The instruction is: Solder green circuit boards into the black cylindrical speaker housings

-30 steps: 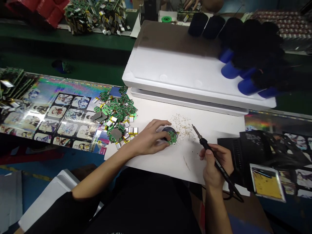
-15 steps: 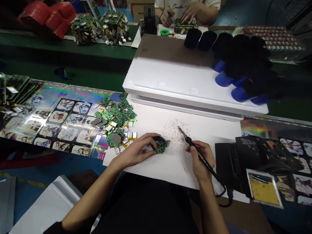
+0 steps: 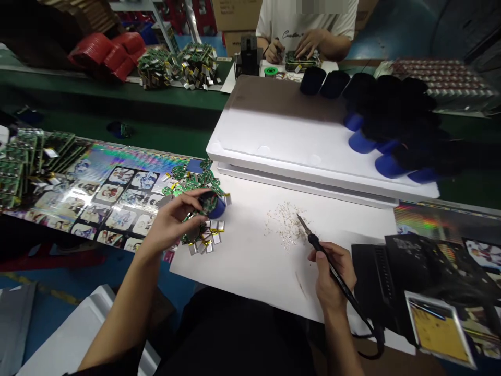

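Note:
My left hand (image 3: 178,219) is over the left side of the white sheet, its thumb and fingers around a small blue cup-shaped housing (image 3: 216,207) with a green circuit board inside. The cup is tilted, its opening towards my palm. Beneath and around it lies a heap of green circuit boards (image 3: 191,181) with small silver battery cells (image 3: 206,244). A black soldering iron (image 3: 332,269) is gripped in my right hand (image 3: 332,277). Its metal tip points up and left, near scattered metallic crumbs (image 3: 285,222) on the sheet; contact cannot be made out.
White foam slabs (image 3: 274,125) stand ahead, bearing several dark and blue cups (image 3: 362,141). At right are a black box (image 3: 370,271) and a framed yellow pad (image 3: 438,326). More boards (image 3: 23,162) lie far left. Across the bench, a person's hands (image 3: 309,44) touch stacked boards.
My left hand has moved left with the cup and its board, from the sheet's middle to the board heap. My right hand keeps the soldering iron; the view has shifted slightly.

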Demonstrator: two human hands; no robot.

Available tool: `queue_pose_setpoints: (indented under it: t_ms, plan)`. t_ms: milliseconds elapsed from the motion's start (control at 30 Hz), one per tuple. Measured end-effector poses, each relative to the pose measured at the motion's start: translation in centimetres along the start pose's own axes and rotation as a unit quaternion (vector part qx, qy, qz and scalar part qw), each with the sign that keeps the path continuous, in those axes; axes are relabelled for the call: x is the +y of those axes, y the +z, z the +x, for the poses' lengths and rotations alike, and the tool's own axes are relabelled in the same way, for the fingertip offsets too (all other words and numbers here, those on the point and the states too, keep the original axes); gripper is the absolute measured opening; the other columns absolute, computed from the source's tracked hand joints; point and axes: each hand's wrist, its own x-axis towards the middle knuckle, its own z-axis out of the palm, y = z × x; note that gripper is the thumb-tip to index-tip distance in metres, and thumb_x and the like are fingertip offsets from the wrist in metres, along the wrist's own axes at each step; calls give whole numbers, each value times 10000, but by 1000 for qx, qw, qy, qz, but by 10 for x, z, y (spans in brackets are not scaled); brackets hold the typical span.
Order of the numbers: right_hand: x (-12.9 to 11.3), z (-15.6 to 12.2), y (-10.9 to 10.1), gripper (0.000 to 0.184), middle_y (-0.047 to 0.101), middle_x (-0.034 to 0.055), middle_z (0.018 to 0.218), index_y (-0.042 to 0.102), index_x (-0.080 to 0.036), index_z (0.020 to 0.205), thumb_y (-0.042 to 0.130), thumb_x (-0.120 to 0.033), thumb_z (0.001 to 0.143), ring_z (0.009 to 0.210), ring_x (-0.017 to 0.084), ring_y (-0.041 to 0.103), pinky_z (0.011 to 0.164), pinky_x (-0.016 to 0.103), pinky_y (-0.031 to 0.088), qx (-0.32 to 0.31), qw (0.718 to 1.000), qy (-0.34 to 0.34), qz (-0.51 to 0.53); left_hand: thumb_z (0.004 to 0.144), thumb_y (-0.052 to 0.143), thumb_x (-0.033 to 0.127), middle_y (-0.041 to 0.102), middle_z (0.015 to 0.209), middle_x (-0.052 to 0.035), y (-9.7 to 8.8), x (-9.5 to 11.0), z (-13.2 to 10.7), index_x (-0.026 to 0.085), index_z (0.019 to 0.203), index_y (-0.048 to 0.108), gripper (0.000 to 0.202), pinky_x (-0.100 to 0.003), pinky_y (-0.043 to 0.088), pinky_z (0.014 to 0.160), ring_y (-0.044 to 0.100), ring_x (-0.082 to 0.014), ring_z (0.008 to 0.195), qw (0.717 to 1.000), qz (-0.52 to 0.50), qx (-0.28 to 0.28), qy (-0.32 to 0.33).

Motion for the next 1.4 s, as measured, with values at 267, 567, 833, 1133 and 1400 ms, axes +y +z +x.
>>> queue_pose_setpoints:
  t_ms: [267, 567, 833, 1133, 1400]
  plan:
    - [5, 1, 2, 328, 752, 38, 837, 703, -189, 1127, 705, -475, 965, 609, 161, 683, 584, 302, 563, -3, 998, 42, 54, 663, 908, 449, 705, 1382, -127, -63, -39, 118, 225, 874, 546, 475, -520, 567, 1128, 685, -339, 1295, 971, 33, 236, 9]
    - [15, -2, 0, 511, 782, 63, 948, 698, -215, 1253, 764, -564, 886, 685, 185, 694, 669, 336, 586, 9, 997, 81, -18, 635, 913, 395, 713, 1024, -93, -68, -66, 189, 178, 815, 570, 444, -458, 596, 958, 701, -278, 1037, 971, 118, 207, -26]
    - [26, -2, 3, 391, 723, 32, 860, 693, -223, 1022, 804, -549, 835, 652, 184, 672, 597, 315, 567, 70, 997, 32, -30, 854, 773, 434, 696, 1162, -28, -24, 1, 213, 227, 972, 643, 271, -436, 563, 999, 672, -255, 1156, 961, 104, 221, 126]
    - [18, -2, 4, 402, 685, -14, 728, 686, -226, 1113, 789, -531, 873, 542, 166, 633, 535, 288, 543, 70, 997, 39, -3, 1005, 633, 271, 640, 1443, -140, 182, 89, 209, 233, 1380, 643, 377, -460, 542, 1103, 660, -273, 1272, 925, 160, -201, 279]
    - [16, -2, -1, 460, 692, 2, 755, 687, -196, 1151, 767, -557, 878, 562, 161, 631, 560, 286, 547, 76, 996, 35, -42, 954, 733, 195, 668, 1308, -168, 264, 91, 230, 167, 1146, 638, 216, -479, 519, 1052, 641, -324, 1216, 923, 231, -158, 266]
